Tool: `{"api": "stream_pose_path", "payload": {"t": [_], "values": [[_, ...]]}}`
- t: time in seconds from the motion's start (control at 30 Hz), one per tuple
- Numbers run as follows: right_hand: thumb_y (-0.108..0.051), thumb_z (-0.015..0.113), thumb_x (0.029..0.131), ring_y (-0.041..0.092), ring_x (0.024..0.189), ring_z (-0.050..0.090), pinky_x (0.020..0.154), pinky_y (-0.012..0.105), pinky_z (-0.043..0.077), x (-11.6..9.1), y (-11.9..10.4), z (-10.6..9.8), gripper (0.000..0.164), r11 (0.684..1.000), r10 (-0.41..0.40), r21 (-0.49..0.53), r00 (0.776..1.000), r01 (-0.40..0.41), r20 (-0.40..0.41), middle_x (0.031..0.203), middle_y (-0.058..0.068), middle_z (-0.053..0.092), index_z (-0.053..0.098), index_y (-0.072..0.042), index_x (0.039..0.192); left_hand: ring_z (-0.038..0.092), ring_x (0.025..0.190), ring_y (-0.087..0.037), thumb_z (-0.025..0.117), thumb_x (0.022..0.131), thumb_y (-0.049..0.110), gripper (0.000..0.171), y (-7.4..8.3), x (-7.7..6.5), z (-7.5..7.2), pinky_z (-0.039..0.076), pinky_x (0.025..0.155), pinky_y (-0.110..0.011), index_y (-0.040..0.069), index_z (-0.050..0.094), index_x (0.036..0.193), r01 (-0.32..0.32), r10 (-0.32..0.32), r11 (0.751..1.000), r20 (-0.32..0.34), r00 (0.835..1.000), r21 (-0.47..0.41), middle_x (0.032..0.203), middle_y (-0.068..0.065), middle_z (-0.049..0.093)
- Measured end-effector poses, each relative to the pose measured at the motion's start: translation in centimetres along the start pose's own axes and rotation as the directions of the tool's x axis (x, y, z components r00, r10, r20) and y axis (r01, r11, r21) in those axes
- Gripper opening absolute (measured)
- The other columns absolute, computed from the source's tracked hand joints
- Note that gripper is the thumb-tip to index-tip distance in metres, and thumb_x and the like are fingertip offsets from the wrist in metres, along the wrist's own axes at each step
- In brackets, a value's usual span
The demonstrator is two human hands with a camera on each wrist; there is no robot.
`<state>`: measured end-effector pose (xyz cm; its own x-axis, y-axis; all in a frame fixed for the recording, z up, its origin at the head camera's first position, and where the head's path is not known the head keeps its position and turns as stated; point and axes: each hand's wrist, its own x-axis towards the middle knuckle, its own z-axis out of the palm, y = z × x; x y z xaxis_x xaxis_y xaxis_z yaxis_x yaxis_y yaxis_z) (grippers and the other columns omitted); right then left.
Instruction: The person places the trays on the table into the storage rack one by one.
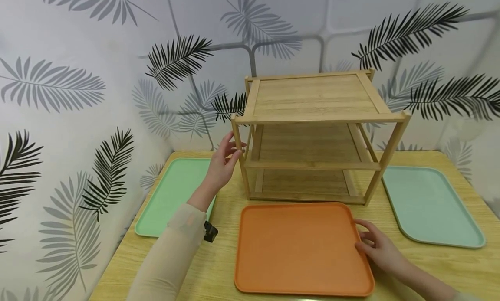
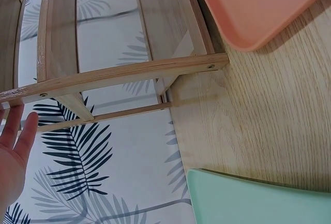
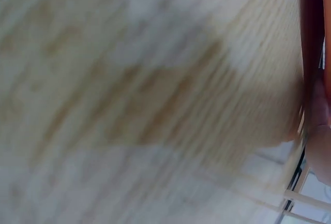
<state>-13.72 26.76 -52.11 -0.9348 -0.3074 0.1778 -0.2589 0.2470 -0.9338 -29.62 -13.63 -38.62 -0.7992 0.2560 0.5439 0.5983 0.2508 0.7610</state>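
Observation:
A three-level wooden shelf rack point(image 1: 312, 97) stands upright on the table. My left hand point(image 1: 223, 164) is at its left front post, with fingers reaching behind the post and the thumb on the near side. In the left wrist view, the fingers point(image 2: 14, 125) meet the post while the thumb tip looks slightly apart. An orange tray point(image 1: 300, 249) lies flat in front of the rack. At the tray's right edge my right hand point(image 1: 376, 247) holds the rim, fingertips against it. Only part of that hand point(image 3: 318, 146) shows in the blurred right wrist view.
A green tray point(image 1: 172, 197) lies left of the rack, partly hidden by the left forearm. On the right lies a pale blue-green tray point(image 1: 433, 205). The wooden table point(image 1: 226, 231) meets a leaf-patterned wall covering point(image 1: 117, 75) behind and at the left.

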Motion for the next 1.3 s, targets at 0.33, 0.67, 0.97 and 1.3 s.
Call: {"api": "stream_pose_path", "payload": {"t": [0.33,0.67,0.97,1.3], "values": [[0.002,0.046,0.101,0.012,0.091,0.066,0.069,0.034,0.057,-0.7,-1.5,-1.2,0.054,0.885,0.148,0.443,0.989,-0.141,0.019,0.106,-0.005,0.066,0.051,-0.039,0.135,0.060,0.106,-0.043,0.053,0.097,-0.006,0.055,0.7,0.0,-0.1,0.049,0.088,-0.053,-0.001,0.031,0.147,-0.005,0.005,1.000,-0.001,1.000,-0.005,0.118,-0.028,0.060],[0.003,0.038,0.103,0.016,0.092,0.067,0.070,0.036,0.057,-2.6,-4.3,-4.6,0.053,0.790,0.186,0.595,0.982,-0.145,-0.009,0.107,0.000,0.068,0.055,-0.035,0.136,0.060,0.106,-0.041,0.052,0.098,-0.001,0.055,0.0,0.1,0.1,0.050,0.087,-0.054,0.002,0.030,0.148,-0.010,0.010,1.000,0.011,1.000,-0.019,0.120,-0.027,0.060],[0.002,0.035,0.104,0.022,0.088,0.066,0.069,0.038,0.057,-2.4,-8.3,-7.7,0.052,0.726,0.186,0.682,0.980,-0.086,-0.075,0.102,0.004,0.065,0.052,-0.033,0.139,0.061,0.107,-0.039,0.051,0.099,-0.001,0.055,0.1,-0.1,-0.4,0.050,0.088,-0.052,0.003,0.029,0.149,-0.001,0.001,1.000,0.015,1.000,0.015,0.120,-0.024,0.060],[0.003,0.028,0.105,0.024,0.094,0.069,0.068,0.039,0.057,-1.1,-12.6,-9.0,0.053,0.687,0.072,0.727,0.994,0.013,-0.086,0.113,0.007,0.068,0.051,-0.027,0.142,0.061,0.105,-0.042,0.052,0.098,-0.003,0.056,0.1,0.0,-0.2,0.050,0.086,-0.054,0.000,0.028,0.148,-0.034,0.034,0.999,0.004,0.999,0.009,0.118,-0.028,0.060]]}}
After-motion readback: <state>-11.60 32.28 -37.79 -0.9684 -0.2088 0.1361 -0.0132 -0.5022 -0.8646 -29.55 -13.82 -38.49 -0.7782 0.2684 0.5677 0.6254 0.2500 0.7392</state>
